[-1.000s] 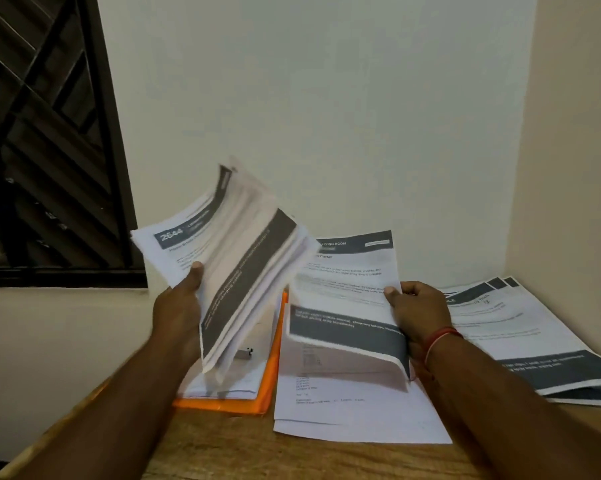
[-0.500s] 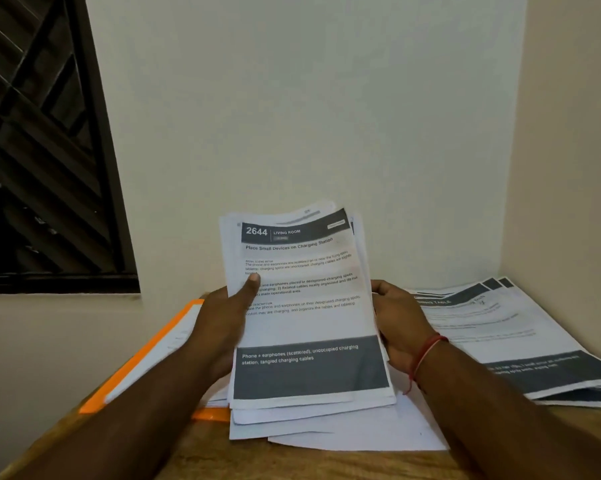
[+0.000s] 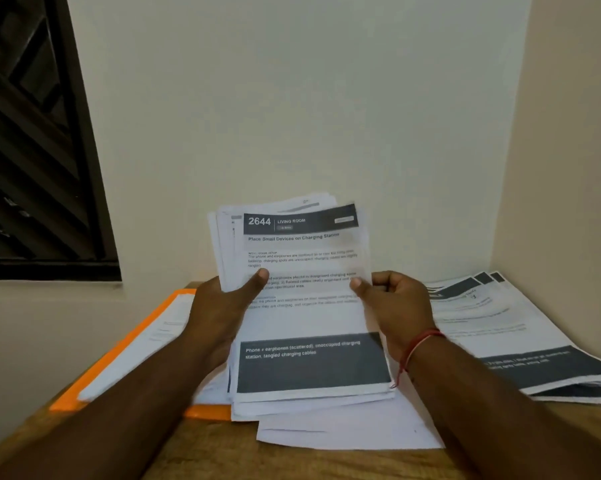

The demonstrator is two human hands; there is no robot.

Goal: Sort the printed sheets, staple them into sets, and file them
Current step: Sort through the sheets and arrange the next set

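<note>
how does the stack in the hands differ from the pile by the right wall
The held stack is tilted up, gripped by the left hand and right hand; the right pile lies flat on the table. The held stack faces the camera; the right pile sits skewed. Both are white, dark-banded printouts.

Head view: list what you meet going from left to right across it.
window grille → orange folder → left hand → stack of printed sheets, gripped by both hands → right hand → spread pile of printed sheets by the right wall.
</note>
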